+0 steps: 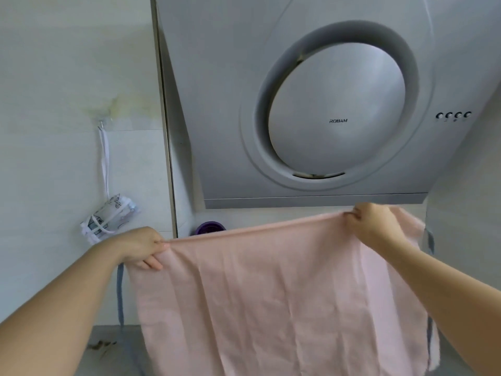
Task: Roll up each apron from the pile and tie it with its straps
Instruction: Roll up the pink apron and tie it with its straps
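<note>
A pink apron hangs spread out in the air in front of me, its top edge stretched almost level. My left hand pinches the top left corner. My right hand grips the top edge near the right corner. A grey-blue strap dangles from the left corner down toward the counter, and another grey-blue strap hangs along the right side. The apron's lower part runs out of view at the bottom.
A silver range hood fills the wall straight ahead, just above the apron. A rolled, tied patterned apron hangs from a wall hook on the left. A purple round object peeks over the apron's edge. Grey counter lies below left.
</note>
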